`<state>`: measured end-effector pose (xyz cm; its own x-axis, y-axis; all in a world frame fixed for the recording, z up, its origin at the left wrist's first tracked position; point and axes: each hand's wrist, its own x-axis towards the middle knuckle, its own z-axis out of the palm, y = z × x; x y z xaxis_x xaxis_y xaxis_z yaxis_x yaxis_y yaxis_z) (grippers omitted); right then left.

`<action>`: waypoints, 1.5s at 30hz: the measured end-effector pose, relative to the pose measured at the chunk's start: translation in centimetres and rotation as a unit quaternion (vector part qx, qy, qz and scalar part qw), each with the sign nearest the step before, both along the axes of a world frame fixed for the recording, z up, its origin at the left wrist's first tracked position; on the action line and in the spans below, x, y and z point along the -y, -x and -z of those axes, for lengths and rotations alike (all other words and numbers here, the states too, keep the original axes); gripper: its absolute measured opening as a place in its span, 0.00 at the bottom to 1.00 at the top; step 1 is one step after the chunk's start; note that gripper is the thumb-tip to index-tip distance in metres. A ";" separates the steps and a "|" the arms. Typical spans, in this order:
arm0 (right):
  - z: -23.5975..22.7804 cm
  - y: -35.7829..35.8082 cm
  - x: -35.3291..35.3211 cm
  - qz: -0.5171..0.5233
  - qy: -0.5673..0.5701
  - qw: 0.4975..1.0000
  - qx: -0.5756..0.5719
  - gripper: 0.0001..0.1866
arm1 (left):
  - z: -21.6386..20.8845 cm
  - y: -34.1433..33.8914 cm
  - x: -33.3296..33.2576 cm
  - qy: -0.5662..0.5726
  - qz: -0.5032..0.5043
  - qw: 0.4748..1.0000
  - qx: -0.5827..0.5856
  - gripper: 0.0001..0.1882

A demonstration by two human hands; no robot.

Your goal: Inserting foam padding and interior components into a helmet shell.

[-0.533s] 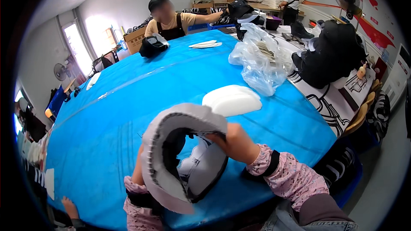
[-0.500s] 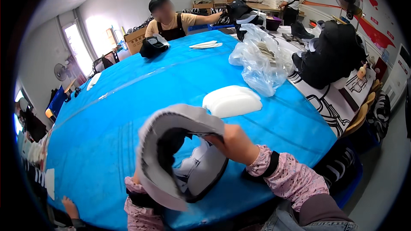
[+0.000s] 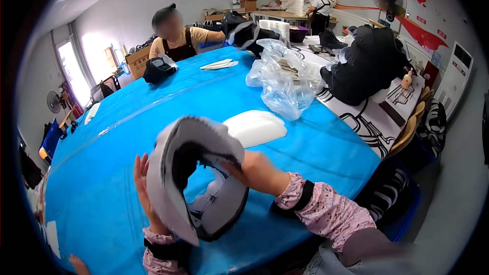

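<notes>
r hand [image 3: 261, 171] grasping curved grey piece [image 3: 167, 178], l hand [image 3: 146, 193] unclenched beside, poss. touching

The curved piece [image 3: 164, 183] is grey and black, the sleeves [image 3: 333, 211] pink with dark specks, the tabletop [image 3: 112, 158] blue

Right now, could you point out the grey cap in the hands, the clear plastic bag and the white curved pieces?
Grey cap [image 3: 165, 181]: head view, on its grey curved band.
Clear plastic bag [image 3: 276, 95]: head view, on its crumpled front.
White curved pieces [image 3: 259, 133]: head view, on the nearest piece.
</notes>
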<state>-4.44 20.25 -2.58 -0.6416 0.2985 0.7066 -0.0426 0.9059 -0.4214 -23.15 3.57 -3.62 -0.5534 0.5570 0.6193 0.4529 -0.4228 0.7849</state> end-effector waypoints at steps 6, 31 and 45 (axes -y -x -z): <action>0.4 -0.5 -1.4 0.008 0.009 1.000 0.009 0.12 | 3.0 -4.4 1.0 -0.010 0.042 0.997 -0.071 0.58; 5.1 -5.3 -12.4 0.411 -0.022 0.885 0.217 0.33 | 3.3 -3.2 -1.5 0.004 -0.222 0.968 -0.118 0.23; 7.1 -5.2 -14.6 0.357 -0.051 0.922 0.139 0.34 | 3.7 -2.1 -1.2 -0.008 -0.119 0.989 -0.084 0.19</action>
